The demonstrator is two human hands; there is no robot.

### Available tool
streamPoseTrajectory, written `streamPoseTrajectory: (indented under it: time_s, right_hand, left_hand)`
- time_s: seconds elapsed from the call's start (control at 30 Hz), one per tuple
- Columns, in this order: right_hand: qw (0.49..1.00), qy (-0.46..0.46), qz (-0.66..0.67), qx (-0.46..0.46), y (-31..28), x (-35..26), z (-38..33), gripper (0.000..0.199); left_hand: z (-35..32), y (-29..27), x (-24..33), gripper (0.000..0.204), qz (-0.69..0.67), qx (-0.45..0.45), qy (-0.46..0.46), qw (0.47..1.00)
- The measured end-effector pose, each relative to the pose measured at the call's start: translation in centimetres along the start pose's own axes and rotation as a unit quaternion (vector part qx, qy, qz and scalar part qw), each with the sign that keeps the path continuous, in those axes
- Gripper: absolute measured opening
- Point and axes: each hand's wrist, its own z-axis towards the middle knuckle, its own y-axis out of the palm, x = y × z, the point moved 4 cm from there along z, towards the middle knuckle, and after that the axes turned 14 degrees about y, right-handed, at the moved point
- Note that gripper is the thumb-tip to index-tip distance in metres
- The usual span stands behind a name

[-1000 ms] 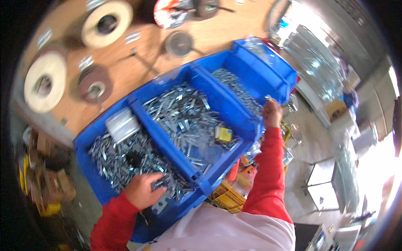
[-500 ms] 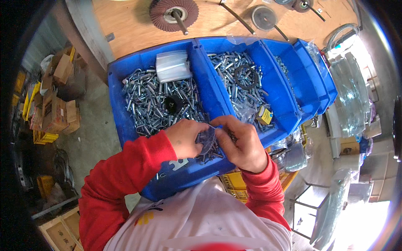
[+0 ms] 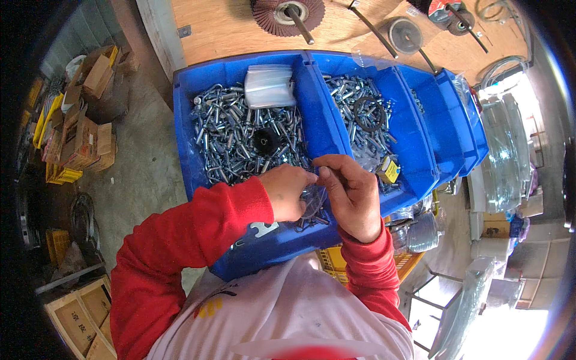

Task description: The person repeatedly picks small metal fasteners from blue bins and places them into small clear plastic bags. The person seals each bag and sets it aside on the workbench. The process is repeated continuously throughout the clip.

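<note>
Over the front of the large left blue bin (image 3: pixel 180 132), my left hand (image 3: pixel 287 191) and my right hand (image 3: pixel 353 195) pinch the upper edge of a small clear plastic bag (image 3: pixel 313 203). Thumb and forefinger of each hand meet close together at its mouth. The bag hangs between them; whether anything lies inside I cannot make out. Below are many small shiny metal pins and bent rods (image 3: pixel 225 141). On this heap rest a stack of flat clear bags (image 3: pixel 269 87) and a round black part (image 3: pixel 265 141). A notched metal plate (image 3: pixel 263 228) lies near the front rim.
Right of it, a second blue bin (image 3: pixel 414 150) holds metal pins, a black ring (image 3: pixel 368 114) and a small yellow box (image 3: pixel 389 171). More blue bins continue rightward. Behind, a wooden board (image 3: pixel 222 30) carries a flap wheel (image 3: pixel 279 15). Cardboard boxes (image 3: pixel 81 138) stand on the left floor.
The scene has shifted right and slightly down in view. My right thumb and forefinger have closed nearer together at the bag's edge, and both hands still hold the bag.
</note>
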Motion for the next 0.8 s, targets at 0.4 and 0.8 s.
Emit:
streamPoseTrajectory:
  time_s: [0.4, 0.8]
  right_hand:
    - [0.990, -0.132, 0.000, 0.043, 0.2, -0.8, -0.7, 0.018]
    - [0.871, -0.199, -0.450, 0.005, -2.3, 3.6, -0.9, 0.009]
  left_hand:
    - [-0.2, 0.5, -0.9, 0.049, 0.005, 0.010, 0.019, 1.000]
    - [-3.8, -1.8, 2.3, 0.033, 0.206, 0.006, 0.090, 0.974]
